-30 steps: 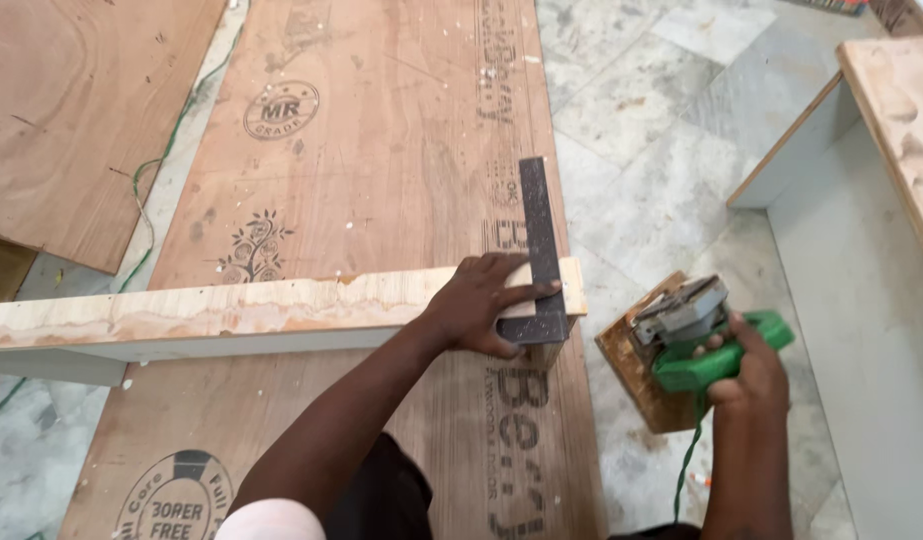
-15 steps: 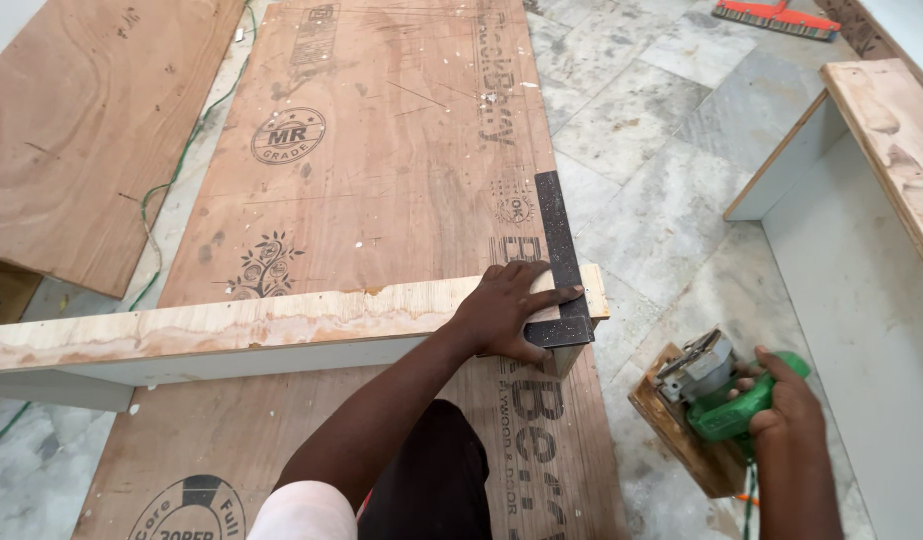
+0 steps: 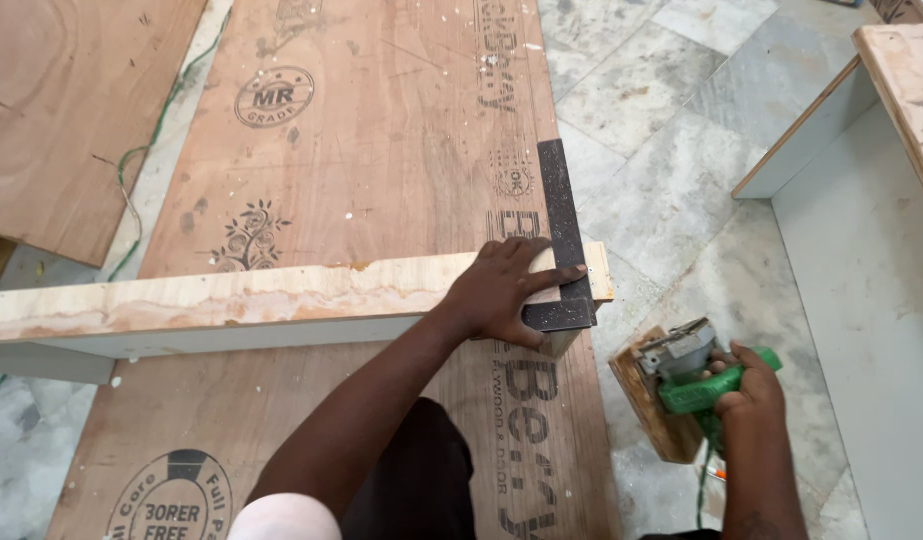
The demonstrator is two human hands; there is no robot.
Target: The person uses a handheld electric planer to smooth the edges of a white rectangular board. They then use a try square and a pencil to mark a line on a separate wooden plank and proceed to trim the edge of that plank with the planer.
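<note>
Head view shows the left hand [image 3: 501, 290] spread flat, pressing a dark metal try square [image 3: 564, 240] onto a pale narrow wooden board [image 3: 231, 295] near that board's right end; the board lies across a large brown plywood sheet [image 3: 361, 130]; the right hand [image 3: 751, 385] grips a green handheld power saw [image 3: 686, 375] on the marble floor [image 3: 671, 190], just off the sheet's right edge.

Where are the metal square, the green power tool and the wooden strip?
metal square [image 3: 561, 215], head view, on its long dark blade.
green power tool [image 3: 696, 392], head view, on its green body.
wooden strip [image 3: 231, 295], head view, on its pale top face.
</note>
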